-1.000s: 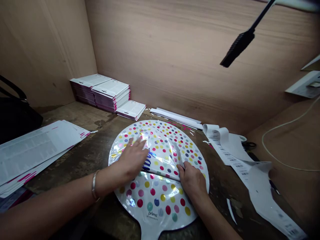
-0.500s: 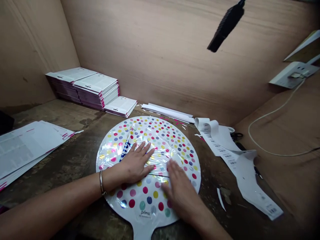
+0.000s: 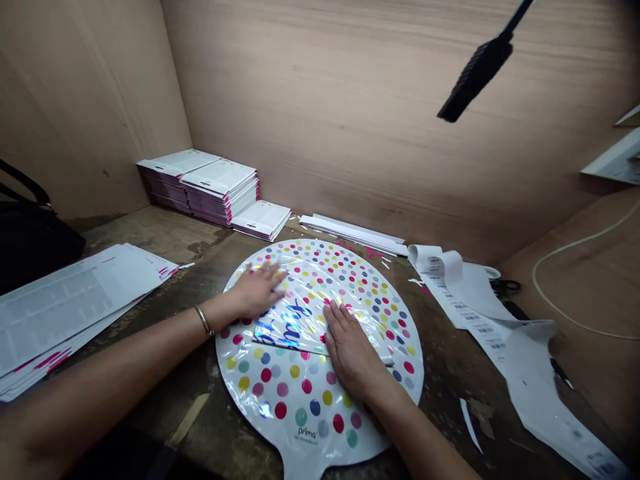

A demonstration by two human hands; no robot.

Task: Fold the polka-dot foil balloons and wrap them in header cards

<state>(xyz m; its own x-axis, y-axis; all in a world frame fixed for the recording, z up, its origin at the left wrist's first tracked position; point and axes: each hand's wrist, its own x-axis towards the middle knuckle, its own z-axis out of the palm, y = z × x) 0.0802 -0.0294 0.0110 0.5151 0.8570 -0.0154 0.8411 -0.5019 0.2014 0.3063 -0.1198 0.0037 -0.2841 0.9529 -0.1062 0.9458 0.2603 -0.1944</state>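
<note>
A flat, round foil balloon (image 3: 305,400) with coloured dots and a tail at the bottom lies on the table. Its upper part is covered by a folded, shiny layer of dotted foil (image 3: 320,333) with blue lettering; whether this is a second balloon I cannot tell. My left hand (image 3: 257,291), slightly blurred and with a bangle at the wrist, rests fingers spread near the layer's upper left edge. Flat on the right part of the layer lies my right hand (image 3: 353,347), fingers stretched out. Neither hand grips anything.
Printed cards (image 3: 220,173) stand stacked by the back wall, with more printed sheets (image 3: 65,300) at left. White strips (image 3: 355,233) lie behind the balloon. A curling label roll (image 3: 475,313), scissors (image 3: 505,285) and a cable (image 3: 560,313) are at right. A black object (image 3: 475,73) hangs above.
My left hand has slid up and left across the foil, uncovering more of the blue lettering. My right hand stays flat on the layer. The view has shifted left.
</note>
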